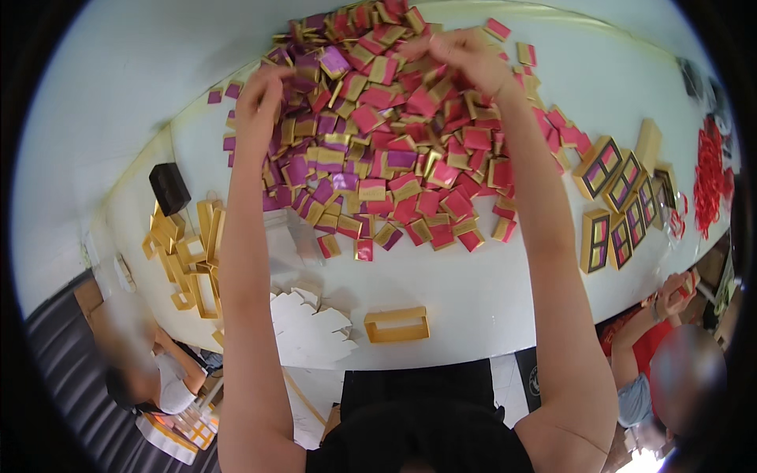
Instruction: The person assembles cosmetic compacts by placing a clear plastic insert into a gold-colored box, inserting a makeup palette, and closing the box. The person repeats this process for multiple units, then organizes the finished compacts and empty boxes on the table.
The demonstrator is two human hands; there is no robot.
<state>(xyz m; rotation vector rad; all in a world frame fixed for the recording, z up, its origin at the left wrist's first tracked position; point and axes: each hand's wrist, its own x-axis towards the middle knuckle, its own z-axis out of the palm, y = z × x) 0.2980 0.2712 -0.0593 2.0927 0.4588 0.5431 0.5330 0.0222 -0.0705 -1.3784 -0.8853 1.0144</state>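
The left hand (262, 91) curled over the left side of a red-and-purple packet heap (386, 154); the right hand (465, 57) bent over its far right; whether either grasped anything, I couldn't tell.

The wrapped packets (443, 175) are two-toned, each split into bands: crimson-pink and gold toward the right of the heap, purple and gold toward its left, with shiny highlights. The tabletop (465, 296) is whitish. The open carton frame (398, 334) is plain gold; the windowed cartons (585, 240) show gold borders, dark dividers and pink and purple panes. The ribbons (707, 181) are bright red, the oblong box (169, 189) black.
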